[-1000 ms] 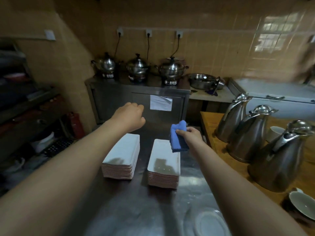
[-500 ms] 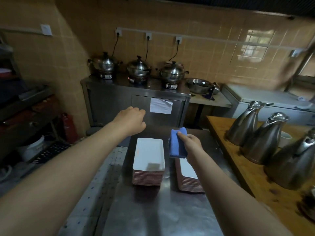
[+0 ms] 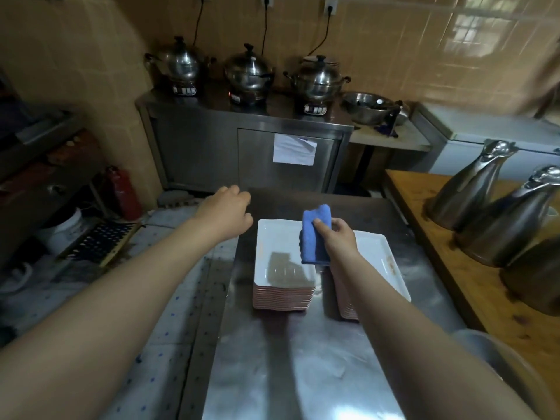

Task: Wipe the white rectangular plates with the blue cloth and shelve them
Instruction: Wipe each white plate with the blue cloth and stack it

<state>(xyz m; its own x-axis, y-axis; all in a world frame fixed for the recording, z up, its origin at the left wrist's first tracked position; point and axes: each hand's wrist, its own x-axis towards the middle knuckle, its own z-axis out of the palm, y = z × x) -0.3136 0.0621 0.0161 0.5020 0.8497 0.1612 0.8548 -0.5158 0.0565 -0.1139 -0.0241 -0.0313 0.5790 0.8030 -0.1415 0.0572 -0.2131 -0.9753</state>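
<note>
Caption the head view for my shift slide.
Right hand holds a folded blue cloth over two stacks of white rectangular plates on a stainless steel table; empty left hand hovers nearby.

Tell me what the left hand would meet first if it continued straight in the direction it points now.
Probably the steel cabinet front. The left hand hovers beside the left plate stack, holding nothing, and nothing shows between hand and cabinet. Depth is unclear.
</note>
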